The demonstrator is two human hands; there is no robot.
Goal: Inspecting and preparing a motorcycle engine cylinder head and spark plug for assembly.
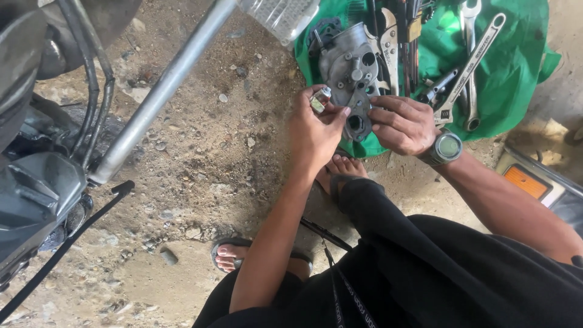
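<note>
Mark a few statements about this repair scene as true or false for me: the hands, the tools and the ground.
1. The left hand pinches a small metal part in its fingers. True.
2. The right hand rests on a red brick. False: it holds a grey metal engine cover.
3. The wrenches lie on a green cloth. True.
4. The ground is clean tile. False: it is dirt strewn with small stones.
5. A wristwatch sits on the right wrist. True.
6. The person is barefoot. False: a sandal shows on a foot.
</note>
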